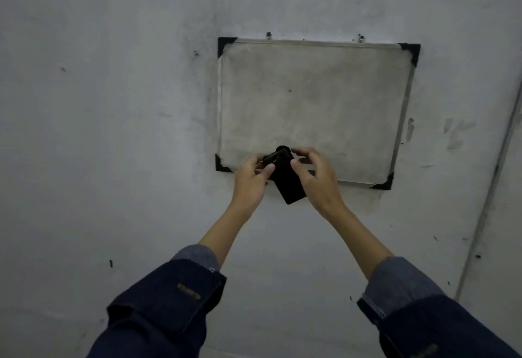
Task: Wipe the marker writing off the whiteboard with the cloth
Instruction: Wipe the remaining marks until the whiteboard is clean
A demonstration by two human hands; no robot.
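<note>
A small whiteboard [324, 97] with a metal frame and black corner caps hangs on the wall. Its surface is smudged grey, with one small dark dot near the middle and no legible writing. A black cloth [289, 185], folded into a flat rectangle, hangs in front of the board's lower left edge. My left hand [252, 181] pinches the cloth's rolled top from the left. My right hand [316, 177] holds the same top from the right, thumb on the cloth and index finger curled over it. The cloth's lower end dangles below the frame.
The grey wall [113, 131] around the board carries dark smears and scuffs, heaviest beside the board's left edge. Two screws [268, 35] stick out above the frame. A vertical seam or pipe [491, 188] runs down the wall at the right.
</note>
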